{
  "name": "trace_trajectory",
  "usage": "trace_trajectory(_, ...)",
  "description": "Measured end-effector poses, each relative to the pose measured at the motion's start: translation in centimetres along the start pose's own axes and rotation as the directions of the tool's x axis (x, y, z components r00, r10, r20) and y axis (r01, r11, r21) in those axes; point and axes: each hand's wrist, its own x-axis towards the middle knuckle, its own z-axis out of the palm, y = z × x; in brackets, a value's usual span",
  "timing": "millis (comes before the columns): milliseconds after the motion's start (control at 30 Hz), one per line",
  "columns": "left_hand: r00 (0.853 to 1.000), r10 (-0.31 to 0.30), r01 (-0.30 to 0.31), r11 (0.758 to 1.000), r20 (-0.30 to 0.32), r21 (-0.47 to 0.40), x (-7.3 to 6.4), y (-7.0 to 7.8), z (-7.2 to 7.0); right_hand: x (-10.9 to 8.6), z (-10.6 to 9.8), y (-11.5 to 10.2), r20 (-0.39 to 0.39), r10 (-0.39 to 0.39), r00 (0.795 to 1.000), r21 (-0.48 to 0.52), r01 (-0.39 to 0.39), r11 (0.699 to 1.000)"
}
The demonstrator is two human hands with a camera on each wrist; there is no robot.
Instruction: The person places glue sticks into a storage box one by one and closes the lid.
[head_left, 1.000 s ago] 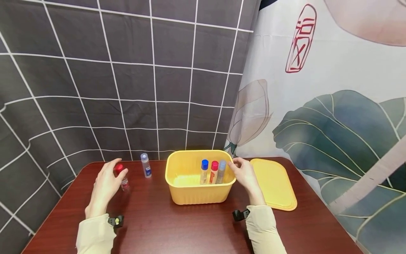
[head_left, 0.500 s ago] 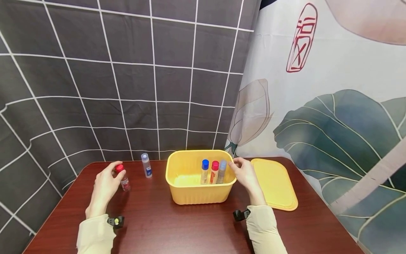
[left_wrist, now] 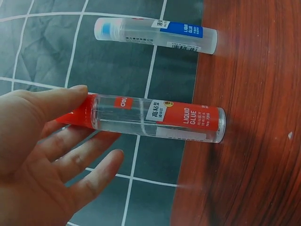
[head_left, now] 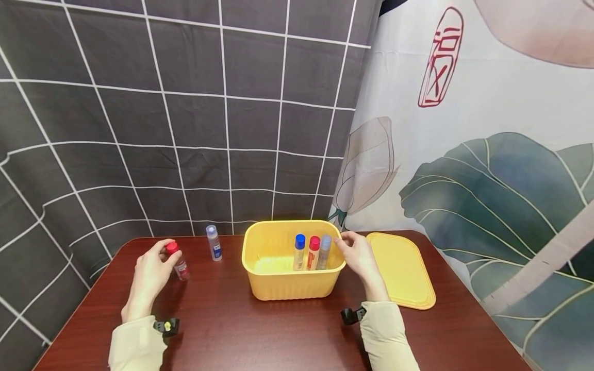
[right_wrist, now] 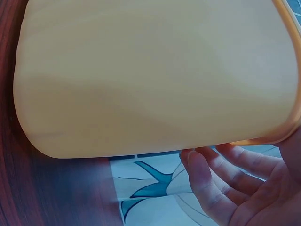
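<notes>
My left hand (head_left: 150,273) pinches the red cap of a clear liquid glue bottle (head_left: 181,268) between thumb and fingers. In the left wrist view this glue bottle (left_wrist: 155,117) carries a red label and stands on the table. A second glue bottle (head_left: 214,243), with a blue label and a pale cap, stands just beyond it to the right. My right hand (head_left: 361,257) holds the right rim of a yellow plastic box (head_left: 290,286). Inside, at its right end, stand a blue-capped glue bottle (head_left: 299,252), a red-capped one (head_left: 313,253) and a pale-capped one (head_left: 324,252).
A yellow lid (head_left: 403,270) lies flat on the dark red table (head_left: 260,335), right of the box and behind my right forearm. A dark grid-patterned cloth (head_left: 195,118) hangs behind the table, with a floral cloth (head_left: 390,93) on the right.
My left hand, at first with fingers spread around the red cap, has closed on it. The bottle stays in about the same place. My right hand keeps its place at the box rim.
</notes>
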Motion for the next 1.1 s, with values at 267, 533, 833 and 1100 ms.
trace_trajectory(267,1.0,-0.001,0.001,1.0,0.006,0.006,-0.1,0.7,-0.2,-0.1,0.0,0.0,0.004,0.001,1.0,0.007,-0.001,1.0)
trace_trajectory(533,1.0,-0.002,0.002,1.0,0.022,0.001,0.1,2.1,-0.2,-0.1,-0.1,-0.1,0.006,0.007,1.0,0.005,-0.007,1.0)
trace_trajectory(833,0.997,0.067,-0.067,0.998,-0.03,-0.007,0.0,4.2,-0.5,0.0,-0.1,-0.1,0.007,0.006,1.0,0.009,-0.006,1.0)
trace_trajectory(1100,0.986,0.142,-0.144,0.99,-0.089,-0.012,-0.2,6.3,-1.0,0.0,-0.1,-0.1,0.008,0.01,1.0,0.01,-0.01,1.0)
